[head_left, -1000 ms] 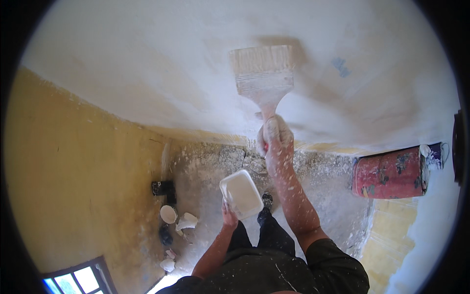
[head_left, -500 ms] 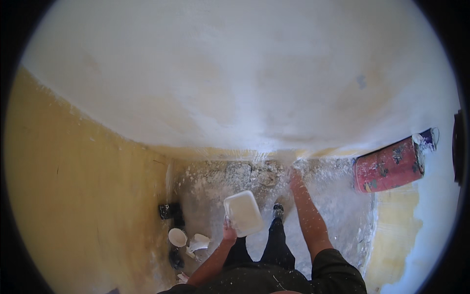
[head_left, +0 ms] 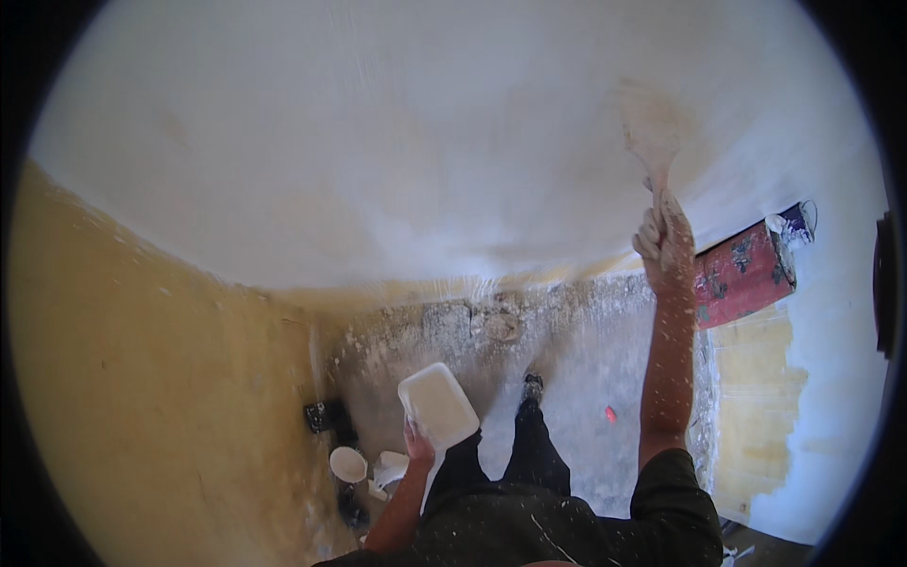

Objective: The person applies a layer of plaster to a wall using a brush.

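Observation:
My right hand (head_left: 667, 241) is raised and closed round the handle of a wide, flat paintbrush (head_left: 652, 132), smeared by motion. Its bristles point up against the wall (head_left: 425, 132), which is coated in patchy white; whether they touch it I cannot make out. Down by my left thigh, my left hand (head_left: 419, 442) grips the edge of a white rectangular tub (head_left: 439, 406). Pale stuff shows inside the tub. White specks dot my right forearm.
A red drum (head_left: 746, 274) stands at the right with a dark can (head_left: 798, 224) on top. At the left lie a white bowl (head_left: 348, 464) and dark objects (head_left: 326, 416). A small red thing (head_left: 610, 414) rests on the splattered floor (head_left: 586, 378).
My right hand has swung up from low near the wall's foot, bringing the paintbrush into sight. The tub in my left hand has shifted slightly left. The view has moved a little.

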`<state>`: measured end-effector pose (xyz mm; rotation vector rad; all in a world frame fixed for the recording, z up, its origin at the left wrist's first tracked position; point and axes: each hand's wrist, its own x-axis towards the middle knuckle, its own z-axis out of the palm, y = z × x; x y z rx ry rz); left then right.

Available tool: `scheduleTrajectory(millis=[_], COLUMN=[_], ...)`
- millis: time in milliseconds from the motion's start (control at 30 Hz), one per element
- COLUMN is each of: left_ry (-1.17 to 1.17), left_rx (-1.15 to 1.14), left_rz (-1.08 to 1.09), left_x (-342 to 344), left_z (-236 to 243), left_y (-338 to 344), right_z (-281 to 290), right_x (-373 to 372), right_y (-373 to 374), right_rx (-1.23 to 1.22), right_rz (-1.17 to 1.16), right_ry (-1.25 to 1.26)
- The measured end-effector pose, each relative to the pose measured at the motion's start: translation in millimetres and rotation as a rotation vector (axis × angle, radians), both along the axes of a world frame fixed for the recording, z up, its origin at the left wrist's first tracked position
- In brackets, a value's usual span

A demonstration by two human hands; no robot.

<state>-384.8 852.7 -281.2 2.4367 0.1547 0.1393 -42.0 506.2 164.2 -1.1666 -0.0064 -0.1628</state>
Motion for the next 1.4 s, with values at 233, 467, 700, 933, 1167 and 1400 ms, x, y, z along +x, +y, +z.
scheduleTrajectory(millis=[233, 467, 700, 933, 1167, 1400], left_ry=[0.103, -0.066, 0.145, 0.324, 0.424, 0.494], left_rx=[-0.696, -0.008, -0.983, -1.46, -1.336, -1.22], left_rz=[0.215, 0.016, 0.336, 0.55, 0.4, 0.352], left_x=[-4.0, -33.1, 4.0, 7.4, -5.3, -6.8], left_z=[14.3, -41.1, 3.5, 36.2, 6.6, 26.0], left_y=[-10.7, -12.2, -49.9, -80.1, -100.2, -112.1], right_z=[-204.6, -413.9, -411.3, -194.4, -198.9, -375.1], right_x=[41.4, -5.7, 1.5, -4.4, -2.6, 32.5], right_y=[41.9, 55.5, 71.2, 66.5, 81.2, 70.9], right_rx=[0.176, 0.002, -0.007, -0.156, 0.092, -0.214], right_rz=[0.063, 0.132, 0.12, 0.023, -0.013, 0.111], right_ry=[0.236, 0.795, 0.884, 0.296, 0.02, 0.304])
